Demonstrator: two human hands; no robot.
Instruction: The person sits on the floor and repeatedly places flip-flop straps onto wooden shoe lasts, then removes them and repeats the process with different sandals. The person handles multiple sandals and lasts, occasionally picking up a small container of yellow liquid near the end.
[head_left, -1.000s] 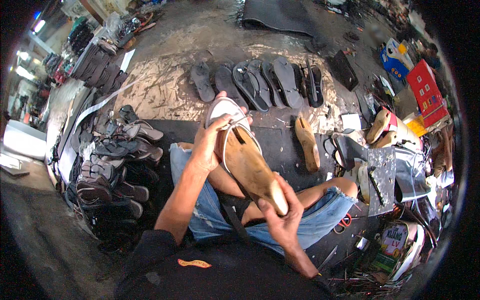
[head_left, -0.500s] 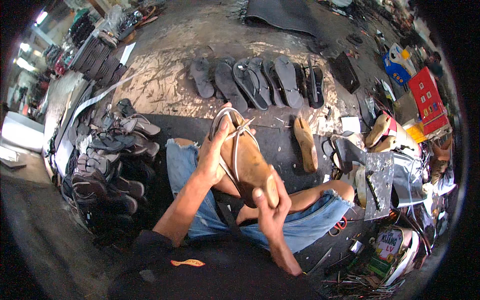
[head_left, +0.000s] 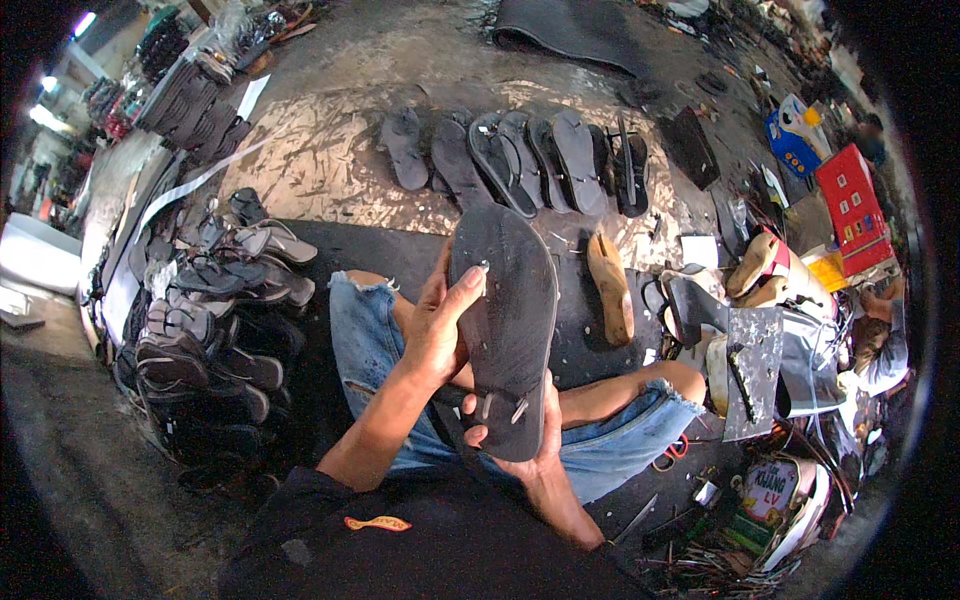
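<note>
Both hands hold a flip-flop sandal [head_left: 510,335] above my lap, its black underside turned up toward me. My left hand [head_left: 435,325] grips its left edge near the front, thumb pressed beside a pale strap end that pokes through the sole. Around the lower end wraps my right hand [head_left: 535,450], with fingertips showing on the left edge. Two more strap ends come through near that lower end. The sole hides the wooden foot form and the upper straps. Another wooden foot form [head_left: 610,288] lies on the black mat to the right.
A row of black sandals [head_left: 575,160] lies on a worn board [head_left: 330,170] ahead. Piled sandals [head_left: 225,300] stand at my left. To the right are a dark flat plate [head_left: 752,375], a red box [head_left: 853,215], red-handled scissors [head_left: 672,453] and a tin [head_left: 775,500] near scraps.
The sandal has been flipped over: its straps and the wooden form faced me before, and now the black underside does. My right hand has moved slightly down around its lower end.
</note>
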